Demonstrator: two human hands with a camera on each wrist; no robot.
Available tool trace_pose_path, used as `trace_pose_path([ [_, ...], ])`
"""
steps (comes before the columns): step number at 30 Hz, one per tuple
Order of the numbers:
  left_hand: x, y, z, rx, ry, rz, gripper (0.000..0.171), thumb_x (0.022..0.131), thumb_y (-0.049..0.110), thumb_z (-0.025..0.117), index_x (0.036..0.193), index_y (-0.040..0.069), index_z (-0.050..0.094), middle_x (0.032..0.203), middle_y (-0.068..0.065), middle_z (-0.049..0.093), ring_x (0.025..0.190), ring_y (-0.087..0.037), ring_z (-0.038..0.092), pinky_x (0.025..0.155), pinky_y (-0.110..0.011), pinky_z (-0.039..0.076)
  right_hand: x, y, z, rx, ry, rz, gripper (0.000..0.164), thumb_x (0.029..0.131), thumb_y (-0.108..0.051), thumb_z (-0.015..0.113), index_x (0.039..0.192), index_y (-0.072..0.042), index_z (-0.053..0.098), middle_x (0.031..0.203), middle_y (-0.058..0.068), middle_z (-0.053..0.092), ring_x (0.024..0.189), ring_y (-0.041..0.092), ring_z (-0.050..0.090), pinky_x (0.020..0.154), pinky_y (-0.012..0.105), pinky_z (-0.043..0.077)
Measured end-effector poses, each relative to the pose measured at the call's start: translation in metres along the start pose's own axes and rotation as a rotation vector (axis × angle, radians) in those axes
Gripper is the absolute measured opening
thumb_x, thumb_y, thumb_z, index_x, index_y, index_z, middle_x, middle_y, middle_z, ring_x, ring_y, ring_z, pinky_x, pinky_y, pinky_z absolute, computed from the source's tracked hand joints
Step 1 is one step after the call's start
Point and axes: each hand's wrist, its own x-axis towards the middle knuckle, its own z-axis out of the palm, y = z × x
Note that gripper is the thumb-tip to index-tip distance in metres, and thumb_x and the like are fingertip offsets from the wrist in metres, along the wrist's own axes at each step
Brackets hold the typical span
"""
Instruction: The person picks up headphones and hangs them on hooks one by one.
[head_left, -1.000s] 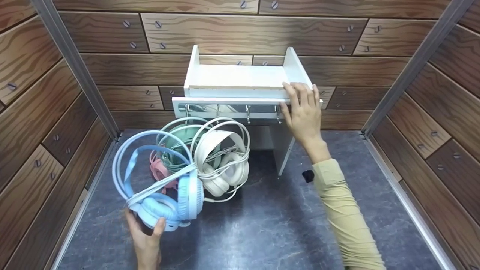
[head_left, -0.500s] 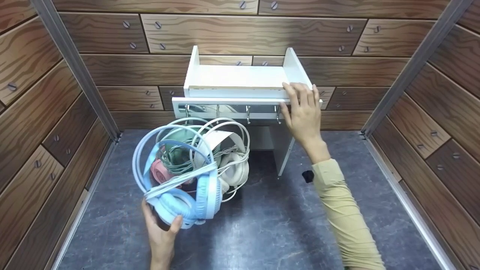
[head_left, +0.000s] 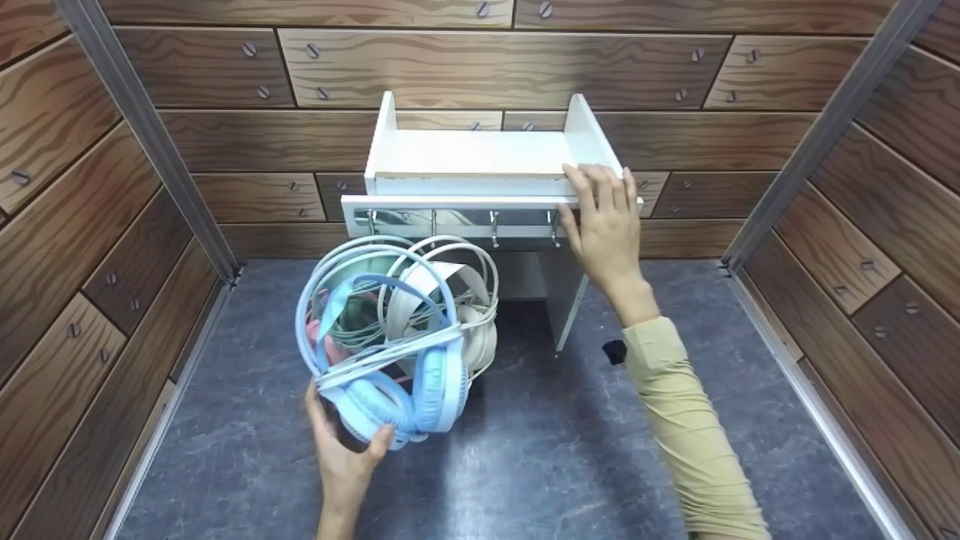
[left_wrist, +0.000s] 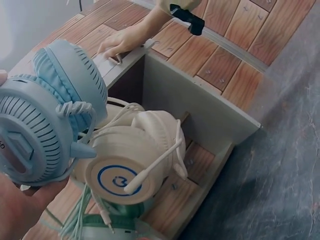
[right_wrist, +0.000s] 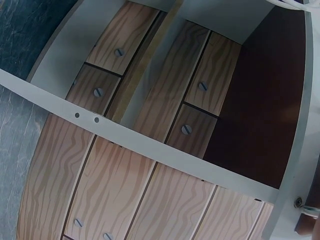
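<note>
My left hand point(head_left: 345, 465) holds light blue headphones point(head_left: 441, 390) by an ear cup, its thumb on the near side. Their bundled cable crosses between the cups. In the head view they overlap white headphones point(head_left: 480, 345), green headphones and pink headphones point(head_left: 330, 345) under the left end of a white hook rack point(head_left: 480, 154). The left wrist view shows the white headphones point(left_wrist: 125, 172) with a microphone boom, and green headphones point(left_wrist: 107, 220) behind. My right hand point(head_left: 607, 232) rests on the right end of the rack's hook rail, fingers over its top edge.
Two metal hooks, the middle-right hook point(head_left: 494, 229) and the hook point(head_left: 553, 229) by my right hand, carry nothing. The rack's right side panel point(head_left: 566, 300) reaches down to the dark floor point(head_left: 525, 465). A small black object point(head_left: 615, 351) appears by the right sleeve.
My left hand has carried the blue headphones to the right, so they now overlap the hanging headphones in the head view. My right hand has stayed on the rail.
</note>
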Motion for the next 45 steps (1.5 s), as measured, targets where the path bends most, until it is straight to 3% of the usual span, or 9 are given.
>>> trace_pose_path([
  [7, 0.002, -0.004, 0.014, -0.004, -0.023, 0.07, 0.113, 0.059, -0.007, 0.084, 0.155, -0.001, 0.025, 0.154, -0.008, 0.037, 0.14, -0.02, 0.037, 0.119, -0.025, 0.022, 0.0, 0.0, -0.001, 0.0, 0.002, 0.001, 0.049, 0.106, -0.042, 0.044, 0.148, -0.018, 0.046, 0.138, 0.011, 0.05, 0.134, 0.031, 0.042, 0.123, 0.051, 0.014],
  [12, 0.001, -0.008, 0.027, 0.024, -0.029, 0.105, 0.116, 0.056, 0.0, 0.087, 0.154, -0.004, 0.026, 0.153, -0.007, 0.037, 0.139, -0.019, 0.038, 0.12, -0.025, 0.02, 0.001, 0.0, -0.001, -0.003, 0.0, 0.002, 0.049, 0.106, -0.042, 0.044, 0.149, -0.019, 0.046, 0.138, 0.011, 0.05, 0.134, 0.031, 0.042, 0.124, 0.05, 0.014],
  [25, -0.009, -0.015, 0.056, -0.062, -0.138, 0.061, 0.117, 0.06, -0.001, 0.087, 0.156, 0.002, 0.022, 0.148, -0.019, 0.042, 0.132, -0.018, 0.046, 0.117, -0.027, 0.027, 0.002, -0.002, -0.001, -0.003, 0.005, -0.006, 0.049, 0.105, -0.041, 0.046, 0.148, -0.018, 0.047, 0.138, 0.012, 0.051, 0.134, 0.031, 0.042, 0.123, 0.05, 0.015],
  [32, -0.007, -0.016, 0.066, 0.0, -0.175, 0.016, 0.117, 0.063, 0.007, 0.09, 0.158, 0.008, 0.022, 0.156, -0.021, 0.033, 0.139, -0.016, 0.04, 0.116, -0.022, 0.028, 0.002, -0.001, -0.002, -0.005, 0.003, 0.002, 0.049, 0.105, -0.042, 0.045, 0.148, -0.018, 0.047, 0.138, 0.011, 0.05, 0.134, 0.031, 0.042, 0.123, 0.05, 0.015],
  [39, -0.002, -0.013, 0.076, 0.025, -0.195, 0.006, 0.116, 0.063, 0.012, 0.091, 0.157, 0.009, 0.024, 0.152, -0.02, 0.042, 0.133, -0.016, 0.046, 0.113, -0.023, 0.033, 0.001, -0.001, -0.002, -0.013, -0.002, 0.002, 0.05, 0.105, -0.043, 0.043, 0.148, -0.018, 0.047, 0.139, 0.012, 0.05, 0.134, 0.031, 0.042, 0.123, 0.05, 0.015],
  [45, 0.002, -0.01, 0.083, 0.06, -0.204, -0.05, 0.114, 0.064, 0.015, 0.093, 0.157, 0.011, 0.027, 0.148, -0.014, 0.049, 0.13, -0.024, 0.049, 0.11, -0.025, 0.037, 0.001, -0.001, -0.002, -0.013, -0.003, 0.002, 0.049, 0.106, -0.044, 0.042, 0.148, -0.018, 0.047, 0.138, 0.012, 0.051, 0.134, 0.031, 0.042, 0.123, 0.05, 0.016],
])
